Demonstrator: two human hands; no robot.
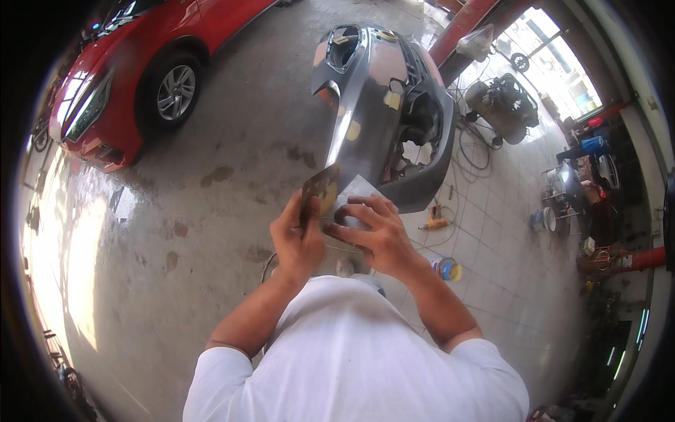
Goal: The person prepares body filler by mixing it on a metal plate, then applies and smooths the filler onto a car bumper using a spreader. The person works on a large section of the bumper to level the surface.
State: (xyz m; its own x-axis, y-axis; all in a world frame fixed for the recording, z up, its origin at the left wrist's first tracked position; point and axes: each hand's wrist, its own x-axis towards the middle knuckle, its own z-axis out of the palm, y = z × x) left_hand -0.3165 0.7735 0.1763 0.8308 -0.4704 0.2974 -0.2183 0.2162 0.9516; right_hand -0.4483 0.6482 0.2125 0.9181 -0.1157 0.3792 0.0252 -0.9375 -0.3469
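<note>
The fingers of your left hand [299, 239] grip a dark flat plate [321, 184]; your right hand [383, 235] pinches a pale flat sheet [361, 187], beside it, near the grey bumper [367, 123].

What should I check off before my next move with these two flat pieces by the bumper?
1. Dark plate held in the left hand: ok, gripped and tilted up.
2. Pale flat piece firmly held by the right hand: cannot tell; the hand covers its near part.
3. Gloves on: not ok, both hands are bare.
4. Bumper in front of you: ok, it lies just beyond the hands.
5. Orange tool out of the hands' way: ok, it is on the floor to the right.
6. Can on the floor sealed: cannot tell from this view.
</note>
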